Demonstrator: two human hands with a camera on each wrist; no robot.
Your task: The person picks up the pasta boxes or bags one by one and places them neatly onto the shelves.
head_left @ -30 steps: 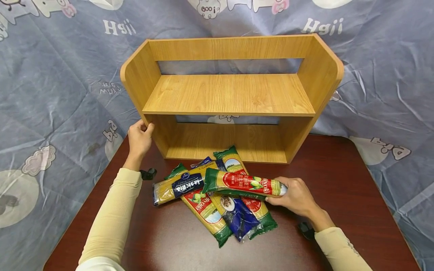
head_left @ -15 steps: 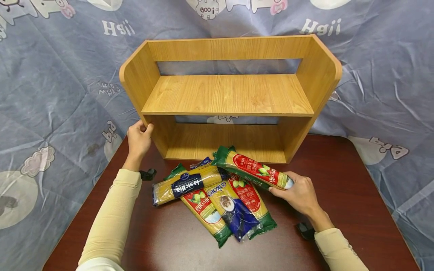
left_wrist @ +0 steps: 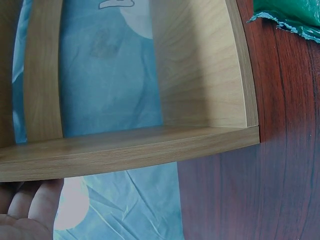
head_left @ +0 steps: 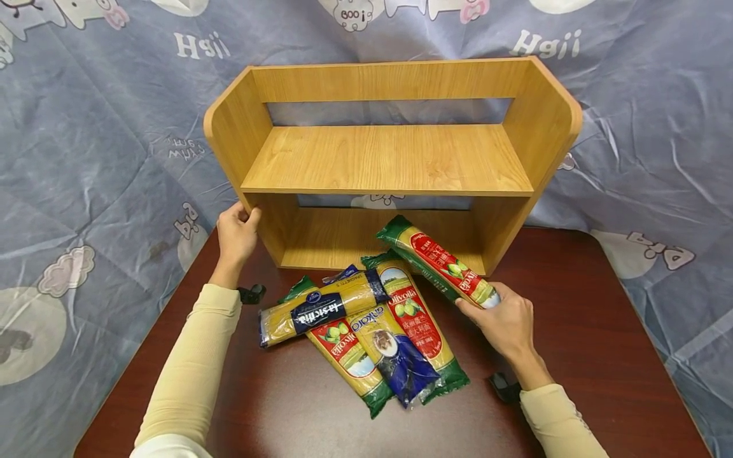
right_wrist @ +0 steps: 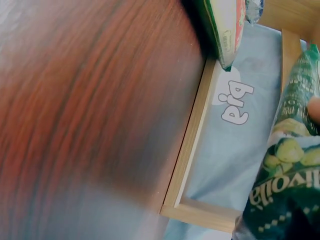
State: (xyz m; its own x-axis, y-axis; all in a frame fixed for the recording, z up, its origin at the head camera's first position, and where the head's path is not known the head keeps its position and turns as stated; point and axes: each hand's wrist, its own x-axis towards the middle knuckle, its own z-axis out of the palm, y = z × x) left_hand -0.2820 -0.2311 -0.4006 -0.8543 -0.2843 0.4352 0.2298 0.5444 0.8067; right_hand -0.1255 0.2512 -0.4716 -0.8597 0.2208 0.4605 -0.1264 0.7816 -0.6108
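Observation:
In the head view my right hand [head_left: 506, 324] grips the near end of a green, gold and red spaghetti packet [head_left: 443, 266]. The packet slants up and left, its far end before the lower opening of the wooden shelf [head_left: 389, 159]. My left hand [head_left: 237, 238] holds the front edge of the shelf's left side panel; in the left wrist view its fingers [left_wrist: 42, 205] lie against that panel, the thumb hidden. Below the held packet, more spaghetti packets overlap: a gold and navy one [head_left: 323, 310] on top, a blue ankara one [head_left: 395, 359], and two green-ended ones [head_left: 424, 324].
The two-tier shelf stands at the back of the dark red-brown table [head_left: 286, 407]. Behind it hangs a blue-grey printed cloth [head_left: 114, 159]. Another blue packet end [head_left: 345, 274] shows behind the gold and navy packet.
My right hand has lifted the spaghetti packet off the pile and swung its far end up and right toward the lower shelf. The packets beneath are uncovered. My left hand stays on the panel.

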